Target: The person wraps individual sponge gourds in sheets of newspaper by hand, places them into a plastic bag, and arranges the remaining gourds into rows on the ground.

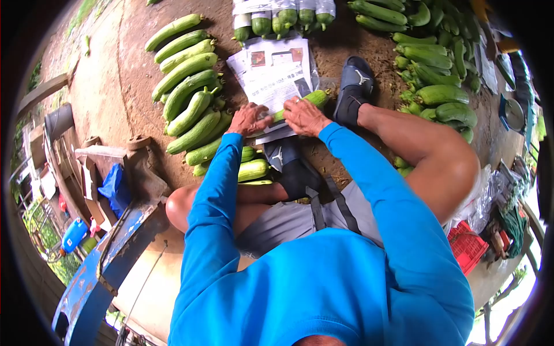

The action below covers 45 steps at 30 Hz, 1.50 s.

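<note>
Between my feet, a green gourd lies slantwise over a stack of printed paper sheets. My left hand is at its lower left end, fingers curled on the gourd and the paper edge. Around the gourd's middle, my right hand has its fingers bent, thumb side toward my left hand. The gourd's right end sticks out past my right hand. Part of the gourd is hidden under my fingers.
A row of gourds lies on the ground at the left. Wrapped gourds sit beyond the papers. More gourds are piled at the right. A red basket stands at the lower right, a blue metal frame at the lower left.
</note>
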### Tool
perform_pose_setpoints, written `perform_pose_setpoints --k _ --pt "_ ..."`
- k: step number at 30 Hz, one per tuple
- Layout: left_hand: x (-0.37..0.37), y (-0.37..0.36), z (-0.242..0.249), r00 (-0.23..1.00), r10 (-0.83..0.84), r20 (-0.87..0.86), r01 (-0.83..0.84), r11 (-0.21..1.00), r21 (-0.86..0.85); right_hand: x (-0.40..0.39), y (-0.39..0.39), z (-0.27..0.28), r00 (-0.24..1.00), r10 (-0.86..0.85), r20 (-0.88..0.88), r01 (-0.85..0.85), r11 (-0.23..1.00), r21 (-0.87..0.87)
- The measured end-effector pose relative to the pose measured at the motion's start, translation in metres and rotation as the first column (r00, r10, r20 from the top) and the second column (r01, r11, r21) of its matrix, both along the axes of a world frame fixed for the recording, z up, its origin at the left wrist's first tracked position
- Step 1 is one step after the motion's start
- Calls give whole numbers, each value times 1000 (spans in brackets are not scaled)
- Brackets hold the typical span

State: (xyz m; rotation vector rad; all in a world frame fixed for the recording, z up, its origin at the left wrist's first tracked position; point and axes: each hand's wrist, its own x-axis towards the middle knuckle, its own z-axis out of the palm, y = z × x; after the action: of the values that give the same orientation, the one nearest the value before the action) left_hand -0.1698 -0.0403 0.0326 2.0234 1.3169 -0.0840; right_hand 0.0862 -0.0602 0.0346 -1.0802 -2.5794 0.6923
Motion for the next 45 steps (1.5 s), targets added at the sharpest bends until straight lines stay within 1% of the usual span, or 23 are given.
perform_pose_setpoints --k 1,2,3,5,6,7,9,10,13,15,19,21,23,25,27,30,33,35,37,39,40,42,45 --pt "-1 3 6 988 147 51 -146 989 -7 0 8 -2 1000 -14 -2 13 999 -41" --pt "0 -1 12 958 263 113 -274 958 86 -1 15 -5 997 6 79 5 989 -148" --pt "0 -4 11 948 265 175 -304 920 249 -2 22 -8 997 18 70 -8 989 -150" --pt "17 -18 42 937 272 220 -333 886 323 -5 35 -14 998 57 20 -53 984 -171" --pt "29 -27 59 957 199 213 -267 893 364 -6 43 -13 998 67 -4 -66 977 -204" --pt "38 -37 63 985 123 120 -154 939 308 -7 49 -16 997 75 -9 -75 976 -206" --pt "61 -52 61 996 79 33 -86 935 343 -9 62 -20 996 89 22 -79 958 -276" --pt "69 -57 53 992 125 -7 -114 927 357 -10 68 -20 996 84 19 -72 930 -359" --pt "76 -70 28 979 191 -71 -159 935 317 -10 76 -23 997 69 38 -46 903 -427" --pt "80 -76 12 966 163 -203 -63 904 422 -11 76 -36 996 77 52 -51 920 -388" --pt "82 -62 -1 974 204 -102 -151 911 383 1 71 -41 998 19 64 -1 966 -259" --pt "80 -53 -4 963 232 -137 -181 934 308 6 72 -41 978 -208 23 209 964 -162" --pt "76 -45 -6 960 256 -112 -210 926 314 7 67 -19 986 -160 48 165 979 -117" --pt "69 -34 -14 957 270 -109 -227 927 298 5 57 -7 996 -41 79 32 994 109" --pt "63 -23 -20 956 278 -96 -239 924 297 -3 43 8 949 165 270 -171 985 -2" --pt "57 -7 -28 951 281 -130 -260 952 159 -6 39 -3 952 110 284 -140 986 86" --pt "57 -3 -22 943 299 -146 -279 950 143 -4 52 -16 944 58 326 -132 968 213" --pt "65 -9 -8 916 355 -188 -287 905 313 -6 70 -19 930 117 348 -135 990 28" --pt "75 -21 7 910 411 -63 -350 839 417 -12 82 -26 933 135 332 -147 989 12" --pt "91 -33 21 903 429 -9 -395 839 375 -20 99 -29 922 152 357 -120 986 -112" --pt "96 -40 16 894 447 -18 -412 839 355 -22 106 -27 939 151 308 -142 989 -51" --pt "100 -39 4 883 470 -19 -437 835 335 -28 115 -23 916 174 362 -154 985 -84" --pt "101 -41 -6 885 441 -149 -391 878 275 -27 118 -18 844 251 474 -186 966 -180"
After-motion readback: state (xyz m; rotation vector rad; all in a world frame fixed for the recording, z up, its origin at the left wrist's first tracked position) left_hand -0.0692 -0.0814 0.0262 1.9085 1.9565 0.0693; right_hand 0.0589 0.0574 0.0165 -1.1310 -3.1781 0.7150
